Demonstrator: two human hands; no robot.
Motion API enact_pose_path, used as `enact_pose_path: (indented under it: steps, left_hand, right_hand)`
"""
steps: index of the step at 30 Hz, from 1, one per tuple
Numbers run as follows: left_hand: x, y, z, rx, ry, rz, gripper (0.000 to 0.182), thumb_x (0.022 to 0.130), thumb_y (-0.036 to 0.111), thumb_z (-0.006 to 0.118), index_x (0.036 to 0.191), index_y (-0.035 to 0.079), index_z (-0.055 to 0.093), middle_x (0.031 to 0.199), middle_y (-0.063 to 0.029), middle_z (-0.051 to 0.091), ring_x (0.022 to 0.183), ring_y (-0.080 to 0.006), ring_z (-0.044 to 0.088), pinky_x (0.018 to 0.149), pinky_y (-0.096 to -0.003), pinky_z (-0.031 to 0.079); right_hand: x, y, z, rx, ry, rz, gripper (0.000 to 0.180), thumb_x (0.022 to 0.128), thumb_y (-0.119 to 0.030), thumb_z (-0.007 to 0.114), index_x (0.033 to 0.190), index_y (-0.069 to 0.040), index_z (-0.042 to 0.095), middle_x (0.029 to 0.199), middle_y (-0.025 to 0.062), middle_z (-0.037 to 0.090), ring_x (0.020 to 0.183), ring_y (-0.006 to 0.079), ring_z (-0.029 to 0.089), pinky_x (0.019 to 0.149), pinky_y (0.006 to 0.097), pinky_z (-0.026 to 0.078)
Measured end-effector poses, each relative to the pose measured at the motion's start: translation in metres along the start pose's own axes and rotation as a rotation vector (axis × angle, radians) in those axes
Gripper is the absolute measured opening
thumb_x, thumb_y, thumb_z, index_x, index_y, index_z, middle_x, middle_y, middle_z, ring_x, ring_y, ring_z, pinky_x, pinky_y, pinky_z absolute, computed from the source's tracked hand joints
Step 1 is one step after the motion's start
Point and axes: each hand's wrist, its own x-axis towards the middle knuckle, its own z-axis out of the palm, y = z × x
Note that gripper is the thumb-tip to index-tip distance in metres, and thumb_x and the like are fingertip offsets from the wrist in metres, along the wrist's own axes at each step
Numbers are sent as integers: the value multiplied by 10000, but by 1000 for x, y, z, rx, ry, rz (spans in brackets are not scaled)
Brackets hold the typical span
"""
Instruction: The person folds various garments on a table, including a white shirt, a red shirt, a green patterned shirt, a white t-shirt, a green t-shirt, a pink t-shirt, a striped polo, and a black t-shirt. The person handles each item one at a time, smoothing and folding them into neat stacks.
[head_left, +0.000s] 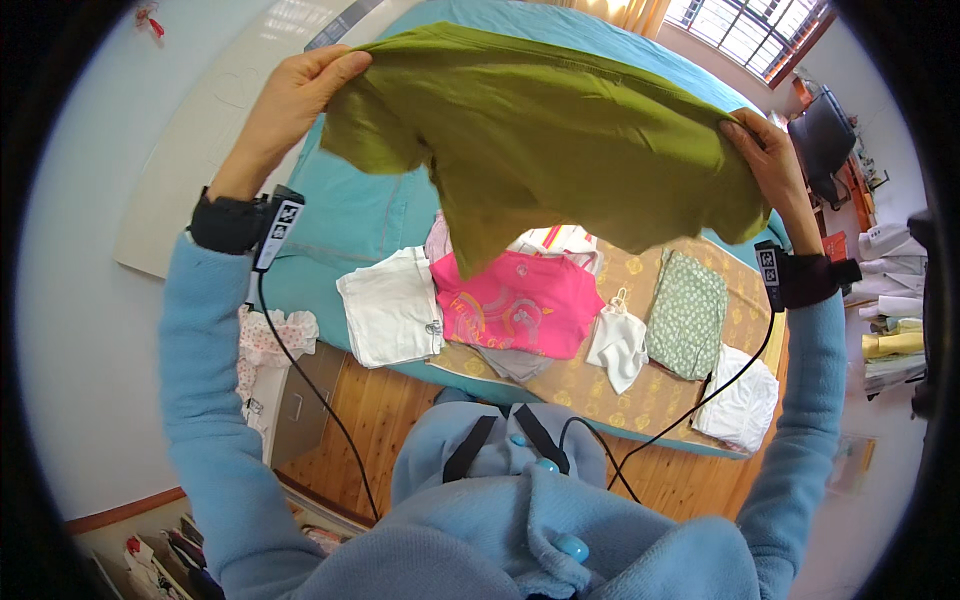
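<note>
An olive-green short-sleeved shirt hangs in the air over the bed, stretched between my two hands. My left hand pinches one upper corner between thumb and fingers. At the opposite end, my right hand grips the other upper corner. Below the cloth lies a bright pink printed T-shirt, partly covered by the hanging green fabric. Left of it rests a folded white garment. A small white strapped top lies to the pink shirt's right.
The bed bears a teal sheet and a tan patterned mat. Folded green floral cloth and a white bundle lie at the right. A bedside cabinet stands at left. Black cables hang from both wrist devices.
</note>
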Motion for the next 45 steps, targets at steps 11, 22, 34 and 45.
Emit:
enact_pose_path:
  steps: [11, 22, 34, 45]
  left_hand:
    - [83, -102, 30, 166, 207, 123, 282, 902, 249, 582, 961, -21, 638, 726, -47, 630, 687, -122, 548, 663, -268, 452]
    - [-14, -63, 26, 329, 96, 673, 237, 728, -74, 605, 938, 27, 649, 881, -113, 623, 900, -335, 597, 877, -431, 472]
    - [-256, -167, 187, 217, -487, 356, 137, 688, 45, 605, 823, 56, 580, 735, -45, 485, 735, -200, 533, 921, -412, 466]
    - [-270, -202, 220, -4, -510, 123, 141, 774, 57, 597, 909, 27, 622, 950, -118, 627, 950, -290, 583, 908, -401, 456]
  right_hand:
    - [70, 41, 51, -435, 327, -277, 143, 876, -133, 570, 991, -53, 597, 918, 118, 605, 810, 304, 603, 692, 355, 466]
    - [-25, 1, 22, -445, 197, -410, 200, 838, 69, 545, 1000, -31, 607, 1016, 97, 657, 1052, 265, 607, 1016, 441, 383]
    - [-258, 67, 184, -164, -475, -46, 154, 758, 51, 593, 877, -45, 611, 993, 89, 678, 1000, 228, 631, 989, 445, 419]
    - [-268, 115, 215, -8, -673, 147, 122, 794, -1, 590, 906, -41, 616, 884, 112, 664, 855, 264, 645, 920, 424, 455]
